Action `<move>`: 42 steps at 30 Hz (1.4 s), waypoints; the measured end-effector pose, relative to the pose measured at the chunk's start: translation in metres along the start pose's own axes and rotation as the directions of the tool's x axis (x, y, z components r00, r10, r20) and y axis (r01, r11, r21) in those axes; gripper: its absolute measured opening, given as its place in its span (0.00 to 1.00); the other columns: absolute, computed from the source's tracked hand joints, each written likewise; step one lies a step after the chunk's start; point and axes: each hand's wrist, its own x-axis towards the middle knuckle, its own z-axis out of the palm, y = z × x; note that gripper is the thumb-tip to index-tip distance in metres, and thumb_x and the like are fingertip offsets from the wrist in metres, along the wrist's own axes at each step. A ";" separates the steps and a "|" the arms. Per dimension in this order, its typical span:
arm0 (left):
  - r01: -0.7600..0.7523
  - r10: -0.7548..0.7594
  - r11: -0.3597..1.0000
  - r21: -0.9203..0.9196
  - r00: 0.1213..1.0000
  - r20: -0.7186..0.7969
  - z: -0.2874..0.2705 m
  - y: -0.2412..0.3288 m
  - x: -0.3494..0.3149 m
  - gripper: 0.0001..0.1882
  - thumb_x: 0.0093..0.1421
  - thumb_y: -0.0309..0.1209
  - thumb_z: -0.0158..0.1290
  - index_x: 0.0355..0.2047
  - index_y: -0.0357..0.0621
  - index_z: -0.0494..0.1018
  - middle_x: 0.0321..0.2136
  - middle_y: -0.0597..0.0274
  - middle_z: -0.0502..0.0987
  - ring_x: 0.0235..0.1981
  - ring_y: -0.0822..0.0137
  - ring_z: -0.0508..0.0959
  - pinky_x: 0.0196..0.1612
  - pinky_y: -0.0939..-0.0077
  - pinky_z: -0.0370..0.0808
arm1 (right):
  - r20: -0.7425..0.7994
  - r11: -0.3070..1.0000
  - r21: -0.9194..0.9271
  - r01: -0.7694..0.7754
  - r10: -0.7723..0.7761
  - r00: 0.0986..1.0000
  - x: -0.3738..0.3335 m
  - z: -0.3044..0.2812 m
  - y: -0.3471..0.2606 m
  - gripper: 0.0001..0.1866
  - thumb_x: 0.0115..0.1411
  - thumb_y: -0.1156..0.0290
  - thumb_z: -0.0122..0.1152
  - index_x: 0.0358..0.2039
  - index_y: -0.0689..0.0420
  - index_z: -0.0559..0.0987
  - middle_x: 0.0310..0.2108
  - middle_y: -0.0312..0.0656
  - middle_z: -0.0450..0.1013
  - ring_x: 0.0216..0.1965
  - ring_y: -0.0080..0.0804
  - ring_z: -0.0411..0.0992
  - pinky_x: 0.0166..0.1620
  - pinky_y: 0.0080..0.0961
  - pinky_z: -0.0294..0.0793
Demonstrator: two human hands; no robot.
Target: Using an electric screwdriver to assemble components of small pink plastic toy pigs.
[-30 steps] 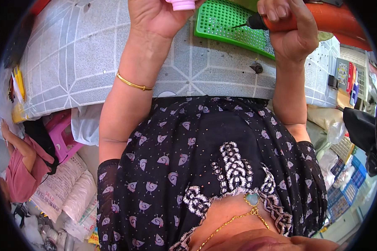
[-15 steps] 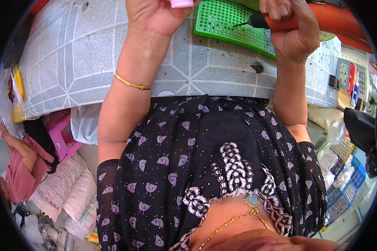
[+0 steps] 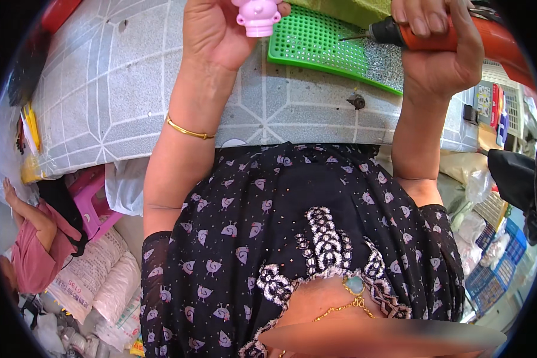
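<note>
At the top of the view my left hand [image 3: 212,39] is closed around a pink plastic toy figure [image 3: 258,17], whose top runs out of the picture. My right hand [image 3: 438,65] wraps round an orange electric screwdriver [image 3: 498,46] with a black nose, its thin bit pointing left. Below that bit lies a green perforated tray [image 3: 319,46] with small silver screws in many holes. More loose screws [image 3: 389,64] are heaped at its right end. The bit's tip is over the tray; contact with a screw cannot be made out.
A grey patterned tablecloth [image 3: 143,77] covers the table. A small dark cone-shaped piece [image 3: 356,101] lies near the tray. Yellow-green material [image 3: 346,9] is behind it. Blue baskets [image 3: 489,280] stand at right; a pink stool [image 3: 95,209], sacks [image 3: 95,274] and another person [image 3: 36,244] are at left.
The pink toy figure has come lower into view with my left hand. My right hand and the electric screwdriver have shifted right, uncovering more loose screws in the tray.
</note>
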 end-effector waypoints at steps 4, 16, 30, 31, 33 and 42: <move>-0.004 0.004 1.000 -0.028 1.000 -0.005 -0.004 0.002 0.001 0.30 0.63 0.51 0.62 0.58 0.47 0.70 0.43 0.45 0.81 0.36 0.44 0.83 0.29 0.57 0.84 | 0.134 0.058 0.987 -0.149 0.209 0.969 0.000 0.008 0.018 0.05 0.71 0.67 0.54 0.39 0.53 0.69 0.21 0.30 0.63 0.19 0.22 0.64 0.29 0.23 0.68; 0.008 -0.009 1.000 -0.016 0.999 -0.041 -0.004 0.002 0.003 0.30 0.64 0.52 0.61 0.59 0.48 0.71 0.43 0.46 0.81 0.36 0.44 0.83 0.28 0.58 0.83 | 0.025 0.993 0.067 -0.096 0.094 0.995 -0.013 0.001 0.026 0.07 0.69 0.69 0.56 0.37 0.52 0.66 0.22 0.32 0.65 0.20 0.23 0.66 0.31 0.24 0.71; 0.030 -0.031 0.998 -0.049 0.999 -0.022 -0.010 0.000 0.007 0.29 0.63 0.52 0.61 0.58 0.51 0.72 0.42 0.47 0.81 0.36 0.43 0.83 0.28 0.57 0.83 | 0.095 0.393 0.915 -0.088 0.002 0.995 -0.008 -0.006 0.080 0.08 0.68 0.69 0.59 0.37 0.52 0.68 0.22 0.33 0.67 0.20 0.22 0.67 0.31 0.23 0.72; 0.030 -0.031 0.998 -0.051 0.999 -0.019 -0.010 0.000 0.007 0.29 0.63 0.52 0.61 0.58 0.51 0.72 0.42 0.47 0.81 0.35 0.43 0.83 0.28 0.57 0.83 | 0.098 0.382 0.920 -0.088 -0.006 0.995 -0.008 -0.005 0.080 0.08 0.68 0.69 0.59 0.37 0.52 0.68 0.22 0.33 0.67 0.20 0.22 0.67 0.31 0.23 0.72; 0.023 -0.024 0.999 -0.045 0.999 -0.023 -0.008 0.002 0.005 0.28 0.63 0.52 0.61 0.58 0.51 0.72 0.42 0.47 0.80 0.35 0.43 0.83 0.28 0.57 0.83 | 0.090 0.819 0.564 -0.100 0.059 0.994 -0.013 -0.002 0.049 0.08 0.68 0.68 0.59 0.37 0.52 0.68 0.22 0.32 0.67 0.20 0.22 0.67 0.31 0.23 0.72; 0.033 -0.034 0.997 -0.064 0.999 -0.007 -0.008 0.003 0.005 0.27 0.64 0.52 0.61 0.57 0.52 0.73 0.43 0.46 0.80 0.36 0.43 0.83 0.29 0.57 0.83 | 0.049 0.995 0.022 -0.096 0.095 0.994 -0.015 0.000 0.035 0.08 0.69 0.69 0.57 0.37 0.52 0.67 0.22 0.32 0.66 0.20 0.22 0.67 0.31 0.24 0.71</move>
